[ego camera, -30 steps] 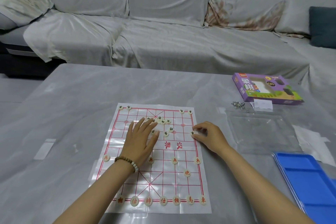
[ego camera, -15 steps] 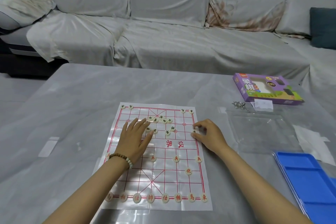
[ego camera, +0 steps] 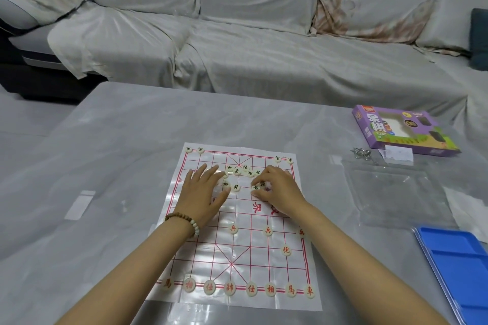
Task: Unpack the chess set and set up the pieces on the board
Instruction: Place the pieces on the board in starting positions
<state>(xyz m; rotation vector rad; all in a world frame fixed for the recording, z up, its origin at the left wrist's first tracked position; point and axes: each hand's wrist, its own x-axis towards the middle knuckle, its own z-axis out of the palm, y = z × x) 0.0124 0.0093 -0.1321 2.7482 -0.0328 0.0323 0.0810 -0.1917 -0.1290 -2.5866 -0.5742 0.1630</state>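
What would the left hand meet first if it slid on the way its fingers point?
Probably the loose black-lettered pieces just past the fingertips of the left hand; how near is unclear.

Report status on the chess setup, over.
Left hand flat on board. Right hand pinches a black piece. Black pile unsorted. Nothing blocking.

Home living room: cloth-draped sofa (ego camera: 264,34) behind low table (ego camera: 118,140).

The grey marbled table (ego camera: 132,126) carries the board sheet (ego camera: 237,258) under the left hand (ego camera: 203,192) and the right hand (ego camera: 280,190). Right of the right hand lie a clear plastic tray (ego camera: 396,192), a purple box (ego camera: 404,130) beyond it and a blue tray (ego camera: 456,266) nearer. Well left of the left hand lies a small clear strip (ego camera: 79,204).
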